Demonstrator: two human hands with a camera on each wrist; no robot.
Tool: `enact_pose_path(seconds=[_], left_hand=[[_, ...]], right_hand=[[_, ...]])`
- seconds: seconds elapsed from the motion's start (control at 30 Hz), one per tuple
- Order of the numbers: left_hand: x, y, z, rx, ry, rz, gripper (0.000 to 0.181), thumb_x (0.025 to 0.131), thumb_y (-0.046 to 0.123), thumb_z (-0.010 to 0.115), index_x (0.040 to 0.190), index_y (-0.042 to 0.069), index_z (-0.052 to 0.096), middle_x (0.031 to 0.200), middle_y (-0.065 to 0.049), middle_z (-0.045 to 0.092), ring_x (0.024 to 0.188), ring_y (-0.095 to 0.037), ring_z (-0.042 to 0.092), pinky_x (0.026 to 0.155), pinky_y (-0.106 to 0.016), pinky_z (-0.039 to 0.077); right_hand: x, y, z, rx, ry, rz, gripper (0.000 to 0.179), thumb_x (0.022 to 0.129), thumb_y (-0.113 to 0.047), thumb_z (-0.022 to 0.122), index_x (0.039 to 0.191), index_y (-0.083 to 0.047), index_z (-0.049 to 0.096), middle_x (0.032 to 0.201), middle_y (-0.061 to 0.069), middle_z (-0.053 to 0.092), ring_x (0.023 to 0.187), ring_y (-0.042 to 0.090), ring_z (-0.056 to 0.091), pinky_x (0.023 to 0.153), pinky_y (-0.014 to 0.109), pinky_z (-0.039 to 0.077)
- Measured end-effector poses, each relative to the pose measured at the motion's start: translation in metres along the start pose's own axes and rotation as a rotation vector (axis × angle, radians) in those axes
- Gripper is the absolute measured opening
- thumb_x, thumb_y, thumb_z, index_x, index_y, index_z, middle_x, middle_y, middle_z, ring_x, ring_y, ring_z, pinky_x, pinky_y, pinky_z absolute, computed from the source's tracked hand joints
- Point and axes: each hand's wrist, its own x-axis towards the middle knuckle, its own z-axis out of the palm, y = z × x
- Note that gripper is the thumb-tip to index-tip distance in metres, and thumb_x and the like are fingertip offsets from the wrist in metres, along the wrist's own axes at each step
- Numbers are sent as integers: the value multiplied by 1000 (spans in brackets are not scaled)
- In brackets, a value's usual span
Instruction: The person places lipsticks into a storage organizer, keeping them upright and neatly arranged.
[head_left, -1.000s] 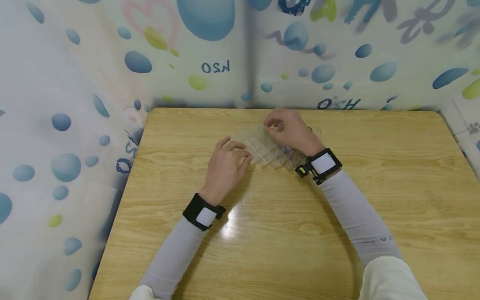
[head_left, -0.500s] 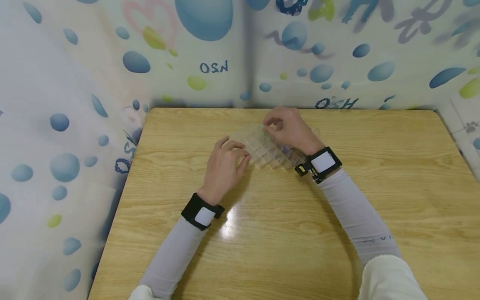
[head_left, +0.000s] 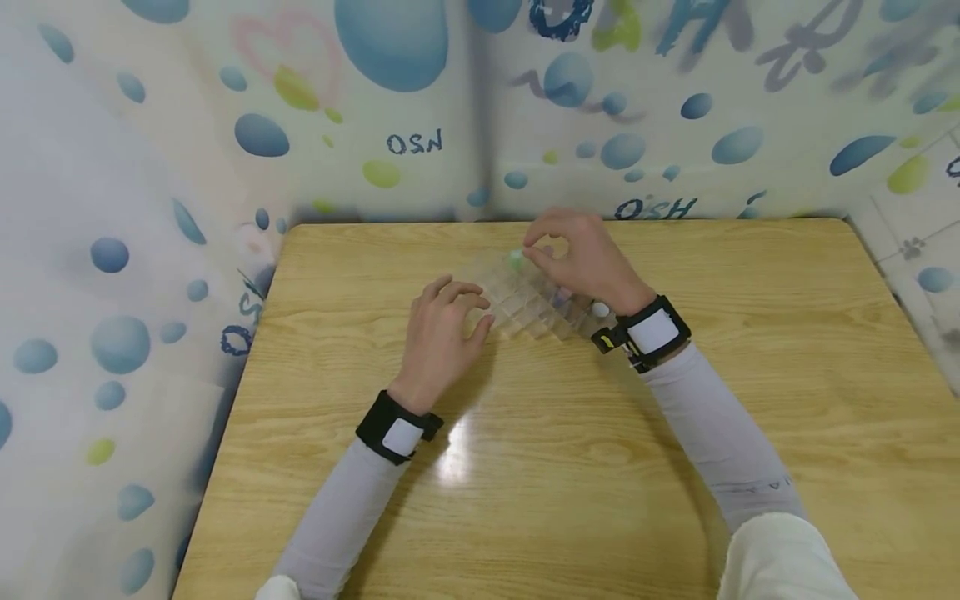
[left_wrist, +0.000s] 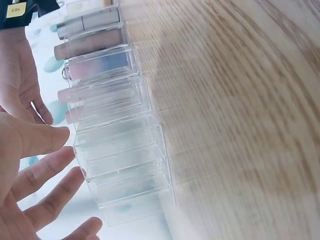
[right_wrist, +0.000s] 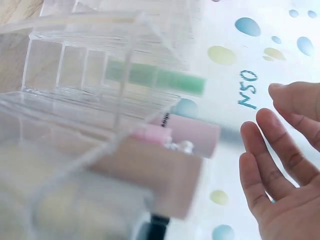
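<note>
A clear plastic organizer [head_left: 517,310] with several small square compartments stands on the table, set at an angle. In the right wrist view a green tube [right_wrist: 155,79] sits upright in one compartment; pink [right_wrist: 200,135] and brown tubes [right_wrist: 167,175], like lipsticks, fill others. My right hand [head_left: 588,262] hovers over the far side with its fingers loosely bent, apart from the green tube and holding nothing. At the organizer's near left corner is my left hand [head_left: 442,337], fingers spread and relaxed, fingertips [left_wrist: 67,152] right at the clear rim.
A wood-grain table [head_left: 525,467] lies under both hands. Its far edge meets a wall covering [head_left: 315,167] with blue and green drops. Toward the organizer's right end stand a silver tube [left_wrist: 95,22] and a pink-and-blue one [left_wrist: 100,67], close to my right wrist.
My right fingertips, earlier at the green tube, have come away from it, leaving it in the organizer. The left fingers have eased slightly from the corner. The head view has shifted slightly.
</note>
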Motion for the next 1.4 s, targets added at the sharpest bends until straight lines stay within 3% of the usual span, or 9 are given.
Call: enact_pose_path(seconds=[0.23, 0.47, 0.6, 0.73, 1.1, 1.4], left_hand=[[-1, 5, 2, -48, 10, 29, 16, 93, 21, 74, 99, 7, 80, 117, -6, 74, 121, -34, 61, 103, -53, 48], [-4, 11, 4, -77, -2, 49, 14, 92, 19, 74, 100, 9, 79, 113, -5, 75, 114, -32, 64, 94, -51, 49], [-5, 16, 5, -97, -13, 68, 12, 92, 18, 75, 100, 10, 78, 107, -4, 76, 101, -28, 67, 85, -44, 52], [-7, 24, 3, -134, -59, 85, 13, 93, 20, 74, 100, 10, 78, 104, -4, 76, 92, -23, 68, 77, -39, 55], [-9, 42, 9, -164, -179, 118, 14, 96, 21, 71, 105, 13, 79, 110, -2, 76, 97, -19, 70, 80, -35, 57], [-12, 50, 14, -154, -268, 120, 19, 95, 24, 72, 110, 12, 77, 116, -2, 74, 102, -19, 70, 83, -34, 59]], right_hand=[[-23, -4, -9, 6, 43, -53, 12, 95, -13, 72, 96, -3, 79, 99, 6, 75, 90, 21, 67, 79, 47, 56], [-53, -4, -13, -7, 80, -43, 8, 93, -10, 74, 96, -7, 80, 97, 3, 74, 84, 15, 66, 66, 39, 54], [-66, -6, -15, -7, 98, -28, 9, 93, -11, 75, 98, -8, 81, 100, 2, 74, 83, 11, 64, 62, 36, 51], [-75, -7, -20, -1, 116, -16, 9, 94, -12, 74, 98, -8, 81, 100, 2, 74, 81, 9, 62, 68, 37, 52], [-98, 3, -48, -101, 117, 48, 10, 94, -11, 74, 101, -7, 79, 99, 1, 74, 86, 13, 65, 74, 29, 47], [-121, 13, -68, -180, 29, 195, 13, 95, -12, 72, 102, -4, 79, 99, 6, 75, 86, 19, 68, 73, 42, 55]])
